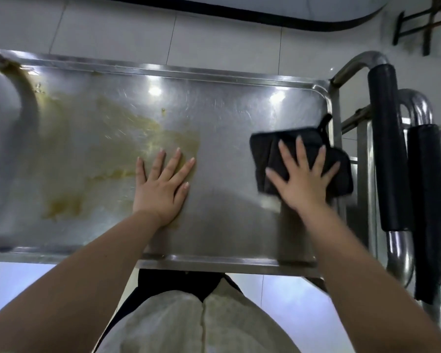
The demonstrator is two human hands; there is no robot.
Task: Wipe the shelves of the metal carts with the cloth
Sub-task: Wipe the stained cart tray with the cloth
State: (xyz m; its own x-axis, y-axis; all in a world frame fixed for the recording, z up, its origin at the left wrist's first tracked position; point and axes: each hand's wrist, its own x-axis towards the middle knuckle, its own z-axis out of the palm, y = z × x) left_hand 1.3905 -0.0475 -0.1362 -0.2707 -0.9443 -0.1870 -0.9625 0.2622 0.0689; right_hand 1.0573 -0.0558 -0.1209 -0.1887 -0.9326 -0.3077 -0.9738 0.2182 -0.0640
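As right hand [303, 182] seemingly presses cloth [265, 152], splayed

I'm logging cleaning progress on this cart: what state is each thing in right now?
Cart shelf: yellow-brown smear over the left half, right half shiny.
Black cloth: folded, flat on the shelf's right end.
Right hand: open, fingers spread, pressing the cloth.
Left hand: open, flat on the shelf at the smear's edge.
Foam-padded cart handle: untouched, right of the shelf.

I see a black cloth [303, 159] lying flat at the shelf's [227, 118] right end; the steel shelf carries yellowish smears on its left half.
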